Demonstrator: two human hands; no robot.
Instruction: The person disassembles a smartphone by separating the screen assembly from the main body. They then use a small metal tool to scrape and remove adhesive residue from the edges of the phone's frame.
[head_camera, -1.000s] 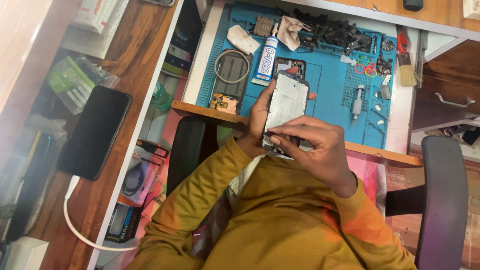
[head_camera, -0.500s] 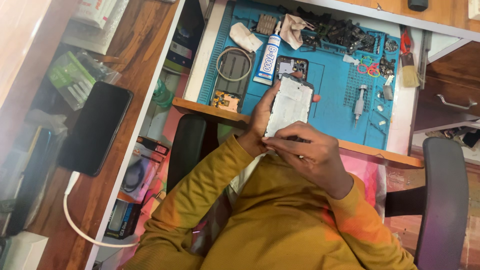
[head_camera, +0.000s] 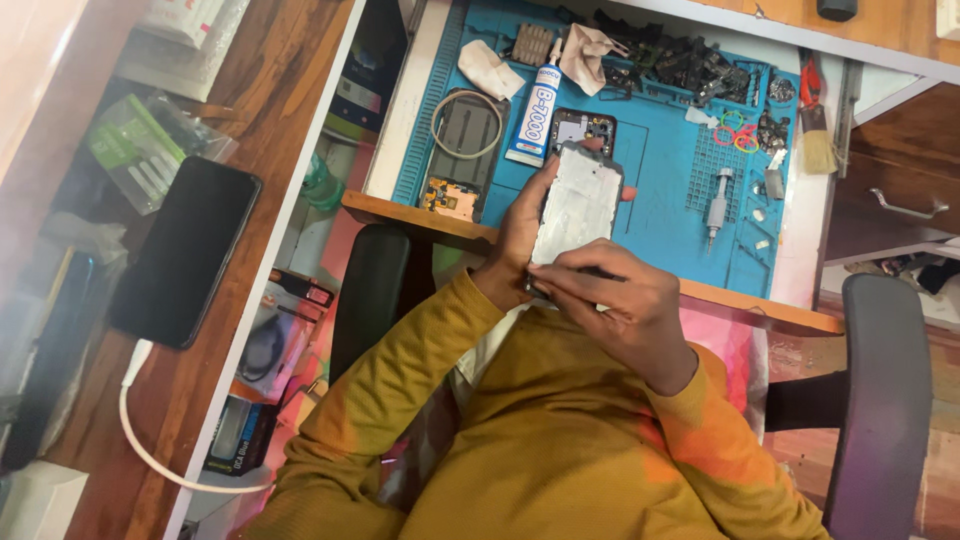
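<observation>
Head view, looking down at a person in a mustard-yellow long-sleeved top seated at a bench. Left hand (head_camera: 520, 235) grips the long left edge of a flat rectangular phone frame with a pale grey-white inner face (head_camera: 578, 205), fingers curled round the edge, fingertips showing at the far top and right edge. Right hand (head_camera: 625, 305) sits over the frame's near short end, fingers bent and closed together on that end; a thin dark tool seems pinched under them but too hidden to tell. The frame is held tilted above the near part of a blue silicone work mat (head_camera: 660, 200), just past the wooden bench edge (head_camera: 420, 212).

On the mat: a white glue tube with blue print (head_camera: 532, 125) lies just left of the frame's top; a dark phone back cover with camera holes (head_camera: 580, 127) is partly hidden behind the frame; a dark rectangular part ringed by a loop of thin cable (head_camera: 468, 135) further left; a small gold-brown circuit board (head_camera: 450, 197) at the near left corner. Crumpled white cloths (head_camera: 590, 50) and a pile of dark scrap parts (head_camera: 690, 65) at the far edge. A silver cylindrical tool (head_camera: 716, 205) right of the frame, a small brush (head_camera: 815, 140) beyond it.

Well apart on the left, a black smartphone (head_camera: 185, 250) lies face up on a brown wooden table (head_camera: 290, 90), white cable (head_camera: 140, 420) plugged in. Grey chair armrest (head_camera: 880, 400) at right.
</observation>
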